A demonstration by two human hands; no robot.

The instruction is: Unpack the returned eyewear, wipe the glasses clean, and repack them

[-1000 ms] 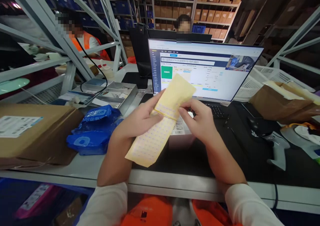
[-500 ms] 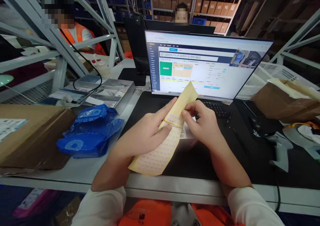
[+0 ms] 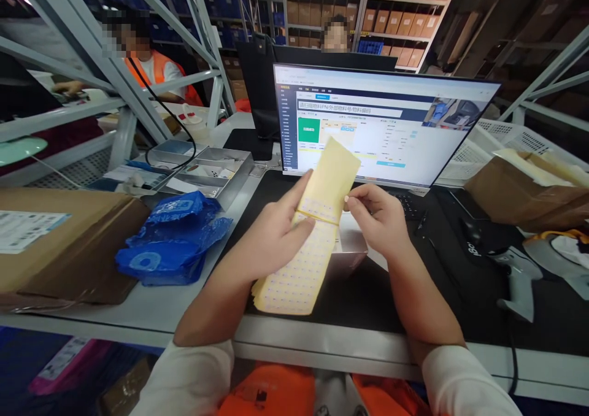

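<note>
A stack of yellow label sheets [image 3: 299, 275], with rows of small printed stickers and a band across it, is gripped in my left hand [image 3: 280, 232], thumb on top and fingers behind. Its upper part is bare yellow backing. My right hand [image 3: 380, 219] is closed in a pinch just off the sheets' right edge. A tiny pale sticker [image 3: 346, 199] shows at its thumb and fingertip. Below the hands, partly covered by the sheets, a small shiny box [image 3: 352, 244] with a white label rests on the black mat [image 3: 363, 299].
A lit monitor [image 3: 391, 121] stands behind the hands, a keyboard [image 3: 408, 207] below it. To the right lie a barcode scanner [image 3: 519, 281] and an open cardboard box [image 3: 501, 189]. On the left are a blue plastic package [image 3: 170, 244] and a large carton [image 3: 59, 244]. Two people sit beyond.
My right hand has drawn slightly right, off the sheets, and a tiny sticker now shows at its fingertips. The sheets have turned more upright, uncovering more of the small box.
</note>
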